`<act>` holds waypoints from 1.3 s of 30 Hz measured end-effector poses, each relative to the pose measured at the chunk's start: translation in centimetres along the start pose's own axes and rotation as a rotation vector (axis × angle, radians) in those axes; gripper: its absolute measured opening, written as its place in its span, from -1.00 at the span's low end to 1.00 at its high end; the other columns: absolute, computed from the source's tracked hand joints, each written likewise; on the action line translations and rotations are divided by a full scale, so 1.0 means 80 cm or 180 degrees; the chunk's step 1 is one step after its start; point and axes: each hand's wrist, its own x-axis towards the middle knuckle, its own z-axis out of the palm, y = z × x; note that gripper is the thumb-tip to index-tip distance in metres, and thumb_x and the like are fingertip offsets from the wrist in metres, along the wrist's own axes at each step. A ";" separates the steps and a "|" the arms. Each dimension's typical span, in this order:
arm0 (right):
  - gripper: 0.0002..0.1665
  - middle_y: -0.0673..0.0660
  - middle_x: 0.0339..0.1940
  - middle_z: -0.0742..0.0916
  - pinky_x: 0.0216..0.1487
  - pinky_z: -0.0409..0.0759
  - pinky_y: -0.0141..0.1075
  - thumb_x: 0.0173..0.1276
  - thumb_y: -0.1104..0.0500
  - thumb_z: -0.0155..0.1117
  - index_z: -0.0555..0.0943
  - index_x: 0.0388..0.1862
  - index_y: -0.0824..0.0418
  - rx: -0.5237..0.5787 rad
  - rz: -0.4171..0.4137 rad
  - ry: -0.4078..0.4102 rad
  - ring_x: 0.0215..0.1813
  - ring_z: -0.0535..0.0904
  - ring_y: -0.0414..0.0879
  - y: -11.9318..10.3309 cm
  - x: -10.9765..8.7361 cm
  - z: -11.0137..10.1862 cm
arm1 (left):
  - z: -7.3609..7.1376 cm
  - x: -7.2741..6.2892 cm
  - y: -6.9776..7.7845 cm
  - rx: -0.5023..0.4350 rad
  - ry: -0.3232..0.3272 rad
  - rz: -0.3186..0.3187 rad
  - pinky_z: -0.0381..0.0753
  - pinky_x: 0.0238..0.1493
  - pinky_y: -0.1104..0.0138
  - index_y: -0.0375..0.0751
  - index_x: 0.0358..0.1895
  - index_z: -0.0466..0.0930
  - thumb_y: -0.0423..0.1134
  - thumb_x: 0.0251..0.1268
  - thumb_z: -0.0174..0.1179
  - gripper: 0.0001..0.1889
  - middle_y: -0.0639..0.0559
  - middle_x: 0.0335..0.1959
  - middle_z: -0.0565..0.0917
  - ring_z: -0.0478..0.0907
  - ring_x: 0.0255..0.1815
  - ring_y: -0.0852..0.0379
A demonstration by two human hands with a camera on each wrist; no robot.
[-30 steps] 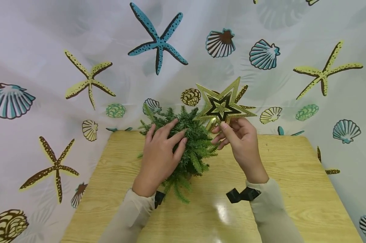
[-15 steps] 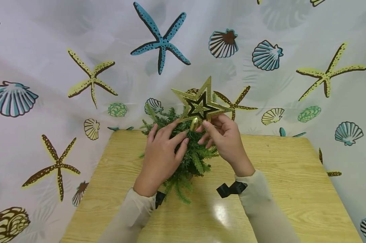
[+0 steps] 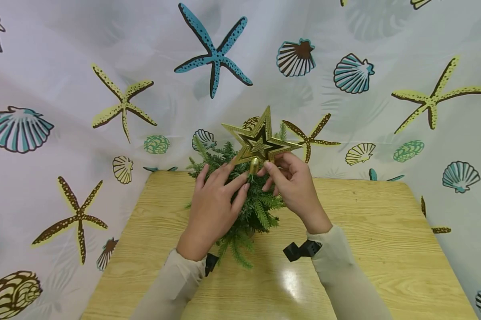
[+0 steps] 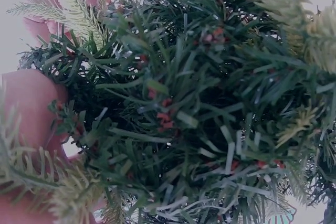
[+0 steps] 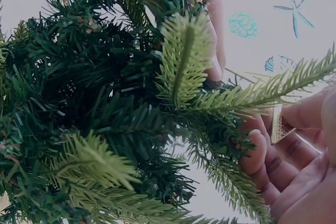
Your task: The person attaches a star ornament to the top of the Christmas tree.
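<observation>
A small green artificial Christmas tree (image 3: 260, 204) stands on the wooden table. My left hand (image 3: 214, 204) reaches over its upper part, with thumb and index finger close together around a sprig at the top. My right hand (image 3: 298, 191) pinches a gold star tree topper (image 3: 260, 144) by a lower edge. The topper's short gold socket (image 3: 254, 166) points down at the top sprig beside my left fingertips; whether the sprig is inside it cannot be told. In the right wrist view a gold star point (image 5: 278, 124) shows between the right fingers. Dense needles (image 4: 173, 93) fill the left wrist view.
The wooden table (image 3: 368, 249) runs out around the tree on both sides. Behind and beside it hangs a white curtain (image 3: 288, 98) printed with starfish and shells. Each wrist bears a black camera mount (image 3: 302, 251).
My right hand has brought the star topper leftward over the treetop, then slightly lower, and its socket now stands above the sprig. The left hand has stayed at the tree.
</observation>
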 end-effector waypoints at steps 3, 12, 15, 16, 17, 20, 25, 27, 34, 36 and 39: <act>-0.82 0.32 -0.26 0.76 -0.57 0.58 -0.27 0.62 0.31 0.14 0.59 0.02 0.43 -0.0027 0.0011 -0.0056 -0.50 0.68 0.01 -0.001 0.001 0.000 | 0.000 0.000 0.000 0.0025 -0.0010 0.0003 0.01 0.58 -0.17 0.01 0.30 0.70 0.00 0.63 0.10 -0.63 -0.18 0.42 0.52 0.43 0.45 -0.17; -0.83 0.29 -0.29 0.75 -0.58 0.57 -0.28 0.62 0.30 0.15 0.63 -0.02 0.40 -0.0141 0.0072 -0.0124 -0.49 0.67 0.03 0.001 0.005 -0.002 | 0.001 -0.001 0.001 0.0088 -0.0063 0.0022 0.00 0.58 -0.18 0.00 0.37 0.63 0.02 0.65 0.07 -0.59 -0.11 0.55 0.37 0.38 0.48 -0.16; -0.83 0.29 -0.29 0.74 -0.59 0.57 -0.29 0.62 0.30 0.15 0.63 -0.03 0.40 -0.0176 0.0092 -0.0135 -0.49 0.68 0.04 0.001 0.005 -0.002 | 0.001 -0.001 0.001 0.0138 -0.0075 0.0034 -0.01 0.58 -0.18 0.00 0.40 0.59 0.03 0.64 0.08 -0.57 -0.09 0.58 0.33 0.38 0.48 -0.16; -0.83 0.29 -0.29 0.74 -0.58 0.58 -0.28 0.62 0.29 0.15 0.63 -0.04 0.39 -0.0189 0.0104 -0.0142 -0.49 0.68 0.03 0.001 0.006 -0.003 | 0.001 -0.001 0.000 0.0148 -0.0078 0.0038 -0.01 0.58 -0.17 0.00 0.40 0.58 0.03 0.64 0.09 -0.57 -0.09 0.58 0.32 0.38 0.48 -0.15; -0.83 0.29 -0.29 0.74 -0.58 0.58 -0.28 0.62 0.29 0.15 0.63 -0.04 0.39 -0.0200 0.0106 -0.0148 -0.49 0.68 0.03 0.001 0.006 -0.003 | 0.002 -0.001 0.000 0.0153 -0.0077 0.0043 -0.01 0.58 -0.17 0.00 0.40 0.58 0.02 0.63 0.09 -0.57 -0.09 0.59 0.31 0.39 0.48 -0.15; -0.83 0.31 -0.30 0.74 -0.57 0.59 -0.27 0.62 0.29 0.16 0.64 -0.06 0.39 -0.0228 0.0116 -0.0144 -0.49 0.68 0.03 0.001 0.006 -0.003 | 0.002 -0.002 0.000 0.0127 -0.0072 0.0053 -0.03 0.59 -0.17 -0.01 0.40 0.58 0.01 0.62 0.11 -0.57 -0.09 0.59 0.30 0.40 0.46 -0.15; -0.84 0.29 -0.32 0.73 -0.52 0.64 -0.22 0.61 0.29 0.18 0.65 -0.10 0.39 -0.0278 0.0079 -0.0111 -0.50 0.67 0.05 0.004 0.006 0.000 | 0.001 -0.002 -0.004 0.0035 -0.0050 0.0110 -0.03 0.59 -0.17 -0.03 0.40 0.58 -0.01 0.61 0.14 -0.57 -0.11 0.61 0.25 0.43 0.42 -0.18; -0.84 0.27 -0.34 0.73 -0.48 0.66 -0.20 0.60 0.29 0.19 0.65 -0.13 0.37 -0.0342 0.0059 -0.0113 -0.51 0.66 0.04 0.004 0.007 0.001 | 0.000 -0.002 -0.006 -0.0005 -0.0051 0.0139 -0.02 0.58 -0.18 -0.04 0.41 0.58 -0.01 0.61 0.14 -0.56 -0.14 0.62 0.24 0.45 0.40 -0.20; -0.85 0.22 -0.36 0.73 -0.41 0.70 -0.15 0.60 0.28 0.19 0.66 -0.16 0.34 -0.0646 0.0015 -0.0123 -0.50 0.64 0.00 0.002 0.005 0.004 | -0.009 -0.005 -0.009 -0.0172 -0.0034 0.0267 0.00 0.58 -0.18 -0.06 0.39 0.60 -0.05 0.59 0.19 -0.57 -0.19 0.54 0.37 0.48 0.38 -0.22; -0.85 0.21 -0.37 0.73 -0.41 0.70 -0.15 0.60 0.28 0.19 0.66 -0.16 0.33 -0.0686 0.0026 -0.0105 -0.50 0.65 -0.01 0.002 0.005 0.005 | -0.011 -0.006 -0.010 -0.0216 -0.0020 0.0308 0.01 0.58 -0.19 -0.07 0.38 0.61 -0.06 0.57 0.20 -0.58 -0.18 0.52 0.40 0.48 0.38 -0.21; -0.85 0.18 -0.37 0.73 -0.41 0.70 -0.17 0.60 0.27 0.20 0.67 -0.17 0.31 -0.0743 0.0046 -0.0083 -0.49 0.65 -0.03 0.002 0.003 0.006 | -0.014 -0.006 -0.010 -0.0230 -0.0032 0.0358 0.03 0.57 -0.19 -0.08 0.37 0.62 -0.05 0.57 0.21 -0.57 -0.18 0.50 0.42 0.49 0.38 -0.20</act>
